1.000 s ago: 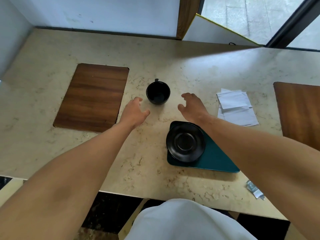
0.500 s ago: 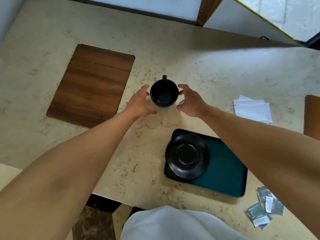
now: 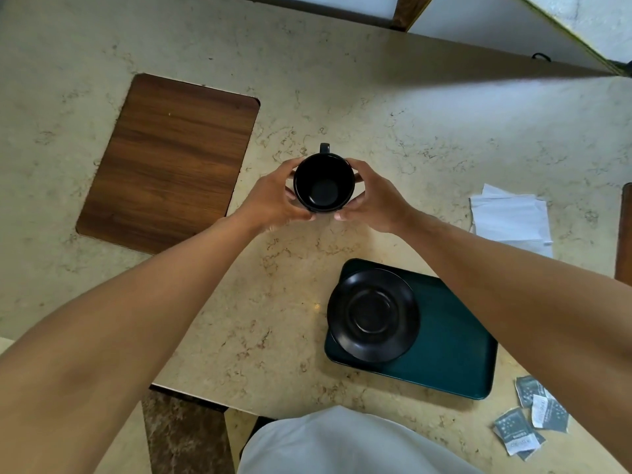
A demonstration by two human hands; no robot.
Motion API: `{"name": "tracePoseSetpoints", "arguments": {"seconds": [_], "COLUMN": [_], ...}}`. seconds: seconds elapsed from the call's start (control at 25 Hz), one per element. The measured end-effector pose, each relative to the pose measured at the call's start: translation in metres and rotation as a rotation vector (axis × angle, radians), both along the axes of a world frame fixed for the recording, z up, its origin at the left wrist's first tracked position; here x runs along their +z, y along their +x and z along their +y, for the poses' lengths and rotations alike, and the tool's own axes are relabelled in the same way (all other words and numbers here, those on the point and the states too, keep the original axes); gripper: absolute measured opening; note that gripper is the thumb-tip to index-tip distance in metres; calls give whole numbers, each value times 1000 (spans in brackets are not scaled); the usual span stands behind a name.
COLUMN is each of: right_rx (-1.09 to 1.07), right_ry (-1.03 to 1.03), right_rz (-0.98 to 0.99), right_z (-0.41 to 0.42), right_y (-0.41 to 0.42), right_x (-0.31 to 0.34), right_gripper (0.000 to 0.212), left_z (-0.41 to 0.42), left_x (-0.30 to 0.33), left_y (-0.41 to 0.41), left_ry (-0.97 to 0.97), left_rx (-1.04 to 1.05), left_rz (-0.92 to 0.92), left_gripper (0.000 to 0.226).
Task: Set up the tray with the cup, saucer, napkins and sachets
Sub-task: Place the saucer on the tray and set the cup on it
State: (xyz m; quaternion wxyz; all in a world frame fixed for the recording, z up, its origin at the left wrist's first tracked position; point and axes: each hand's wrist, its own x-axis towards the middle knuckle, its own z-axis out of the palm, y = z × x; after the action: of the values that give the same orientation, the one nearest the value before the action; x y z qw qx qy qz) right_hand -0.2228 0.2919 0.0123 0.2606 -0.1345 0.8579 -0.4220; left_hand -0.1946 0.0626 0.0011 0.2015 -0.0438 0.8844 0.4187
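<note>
Single head-worn wide-angle view, looking steeply down and forward over the bench (image 3: 342, 97) from close above. Forearms entering from 7 and 4 o'clock, wearer's torso at 6 o'clock, far wall edge at 12 o'clock. No second view for overlap.

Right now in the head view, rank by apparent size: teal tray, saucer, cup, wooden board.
1. wooden board
2. teal tray, partly hidden by an arm
3. saucer
4. cup
The cup sits farther from the camera.
</note>
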Motion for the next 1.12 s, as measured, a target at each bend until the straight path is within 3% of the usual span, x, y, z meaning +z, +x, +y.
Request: {"name": "tracePoseSetpoints", "arguments": {"seconds": [0.44, 1.12], "right_rx": [18, -138], "right_ry": [44, -24], "right_rz": [15, -56], "right_z": [15, 78], "right_y": [25, 160], "right_x": [20, 53], "right_gripper": [98, 97], "left_z": [11, 69], "left_x": [22, 43], "left_y": [28, 137], "left_ry": [2, 40], "left_rx": [-10, -157], "left_rz": [48, 135], "left_gripper": [104, 100]}}
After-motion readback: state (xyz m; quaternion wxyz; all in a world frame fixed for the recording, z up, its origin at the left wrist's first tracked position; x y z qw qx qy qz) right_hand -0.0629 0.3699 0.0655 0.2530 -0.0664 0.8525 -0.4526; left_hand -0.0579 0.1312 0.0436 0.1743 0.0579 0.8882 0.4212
